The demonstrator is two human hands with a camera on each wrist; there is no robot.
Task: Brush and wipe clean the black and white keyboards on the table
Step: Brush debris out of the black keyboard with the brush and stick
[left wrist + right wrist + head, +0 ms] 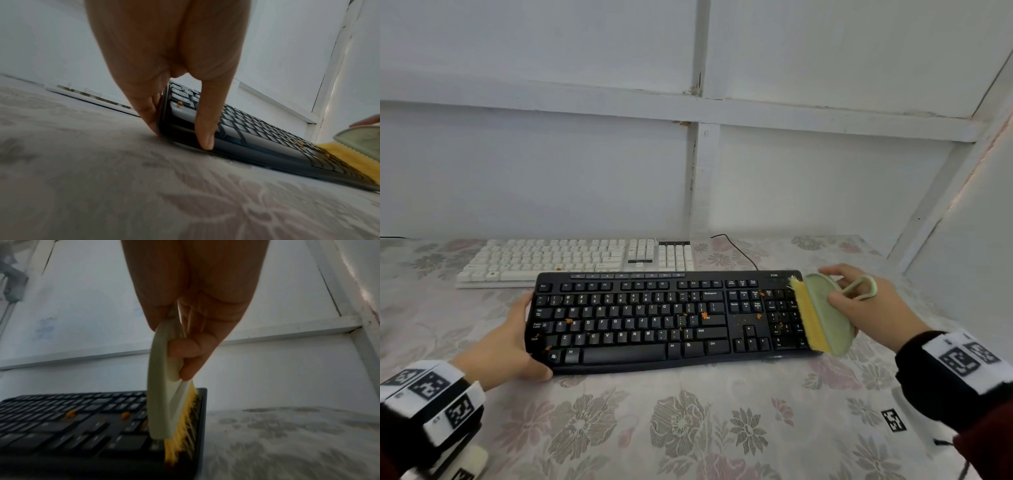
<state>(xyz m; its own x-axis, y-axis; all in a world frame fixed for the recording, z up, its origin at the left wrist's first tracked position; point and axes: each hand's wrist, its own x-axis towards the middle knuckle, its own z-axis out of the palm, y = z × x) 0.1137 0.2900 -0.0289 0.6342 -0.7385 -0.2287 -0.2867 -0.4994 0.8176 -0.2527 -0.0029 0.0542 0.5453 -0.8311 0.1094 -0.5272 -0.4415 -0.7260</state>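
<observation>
The black keyboard (654,318) lies across the middle of the table, with orange crumbs (704,315) scattered over its keys. My left hand (513,339) clasps its left front corner, fingers (152,110) along the side and thumb on the front lip. My right hand (859,298) grips a pale green brush (825,315) with yellow bristles. The bristles (179,426) rest on the number pad at the keyboard's right end. The white keyboard (571,260) sits behind, near the wall, untouched.
A flower-patterned cloth (688,428) covers the table. A black cable (739,250) runs from the black keyboard toward the back wall. White panelled walls close off the back and right. A square marker tag (893,419) lies on the cloth at front right.
</observation>
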